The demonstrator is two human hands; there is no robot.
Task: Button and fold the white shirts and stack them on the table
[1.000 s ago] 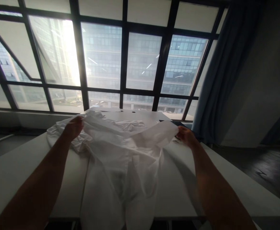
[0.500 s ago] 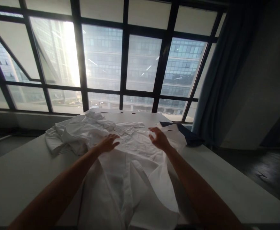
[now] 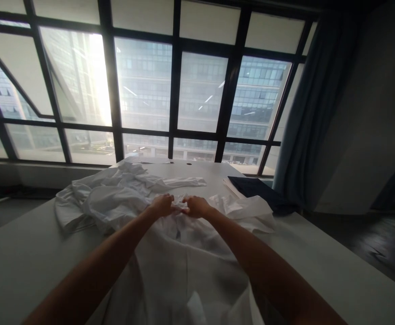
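Observation:
A white shirt [image 3: 173, 266] lies spread in front of me, its lower part reaching down to the near table edge. Both hands are at its upper part, close together. My left hand [image 3: 163, 205] is closed with the fingers pinching a gathered bit of the cloth. Just beside it, my right hand [image 3: 195, 206] is also closed on the bunched fabric. A fold of white cloth [image 3: 248, 210] spreads out to the right of my right hand. To the left lies a crumpled heap of white cloth [image 3: 99, 194]; whether it joins the shirt I cannot tell.
Everything lies on a white table [image 3: 25, 253]. Dark blue folded cloth [image 3: 261, 192] sits at the right edge. A flat white sheet [image 3: 146, 160] lies at the far end. Beyond stand large framed windows [image 3: 200, 90], with a blue curtain [image 3: 299, 135] on the right.
My hands have come together from apart and closed on the shirt's upper part. The shirt's front cloth has shifted, and the fold on the right now spreads farther right.

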